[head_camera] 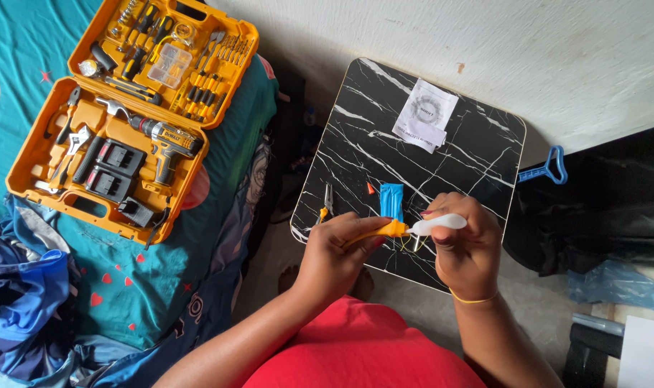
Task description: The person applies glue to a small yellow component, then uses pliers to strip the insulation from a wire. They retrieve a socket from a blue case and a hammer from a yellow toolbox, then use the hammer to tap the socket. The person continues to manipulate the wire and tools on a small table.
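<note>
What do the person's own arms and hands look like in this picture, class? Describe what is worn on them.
Both forearms are bare, with no sleeves reaching them and no gloves. The right hand has a thin yellow band around its wrist. The left hand shows no band or watch. A red garment covers the torso.

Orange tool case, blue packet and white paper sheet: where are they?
Orange plastic tool case (pixel 39 154): head view, bare left rim.
Small blue packet (pixel 391 200): head view, its middle.
White paper sheet (pixel 426 115): head view, its centre.

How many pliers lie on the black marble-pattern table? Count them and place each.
1: the pliers with orange handles lie near the table's left edge, just above the left hand. The hands may hide others.
</note>
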